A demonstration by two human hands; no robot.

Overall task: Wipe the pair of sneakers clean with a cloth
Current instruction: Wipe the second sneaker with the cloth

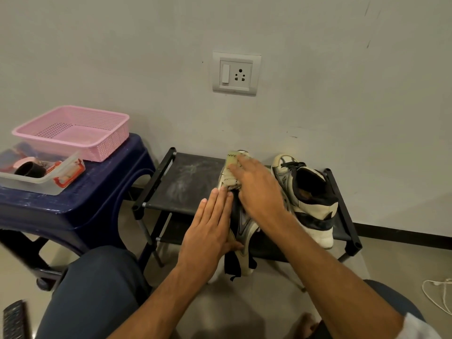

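On the toe of the nearer sneaker (244, 231), the right hand (259, 189) lies flat, fingers stretched out and pressing a pale folded cloth (231, 172) down against the shoe without curling round it. The left hand (210, 231) is flat too, with straight fingers laid along the sneaker's left side and the thumb touching its upper, bracing rather than clasping.

This sneaker lies on the top shelf of a black shoe rack (186, 182). Its long axis runs away from the person, toe towards the wall and heel towards the knees, and the heel end hangs over the rack's front edge.

The second sneaker (308, 196) stands upright just beside it to the right on the same shelf, toe likewise towards the wall and heel slanting out to the right. The right forearm crosses in front of its inner side.

The left part of the shelf carries pale dusty smears. Left of the rack stands a dark blue plastic stool (97, 192) bearing a pink basket (73, 133) and a clear container (36, 182) of small items. A wall socket (236, 73) sits above the rack, and a white cable (437, 294) lies on the floor at the far right.
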